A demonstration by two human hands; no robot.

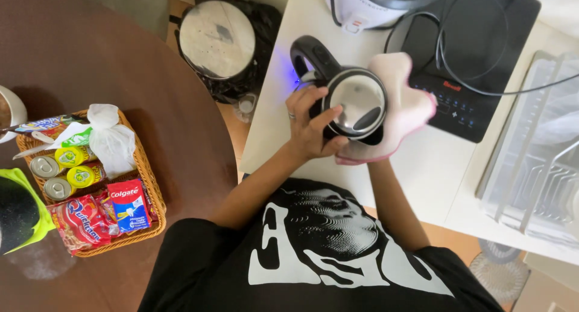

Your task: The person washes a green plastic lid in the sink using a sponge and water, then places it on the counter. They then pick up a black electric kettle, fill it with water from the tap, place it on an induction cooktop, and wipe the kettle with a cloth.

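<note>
**Q:** Hands first: what does each grip?

**A:** Left hand (310,128) is curled around the side of a black electric kettle (347,95), fingers pressed to its body just below the handle. Right hand cannot be seen; it sits under a pink cloth (405,104) pressed to the kettle's right side, so its grip cannot be told. The kettle stands on a white counter (283,116), its steel lid closed, so its contents are hidden.

**Q:** What lies beyond the kettle?

**A:** Far right, a black induction cooktop (482,52) with a dark cable looped over it; far centre, a white rice cooker (374,1). Right edge: a clear dish rack (531,161).

**Q:** And to the left?

**A:** On the floor beside the counter, a lidded bin (218,37) with a black liner. Further left, a dark round table (90,64) bears a wicker basket (152,194). The basket holds two yellow cans (66,167), a red snack packet (81,221), a red-and-blue toothpaste box (128,204) and a knotted white bag (111,137).
</note>
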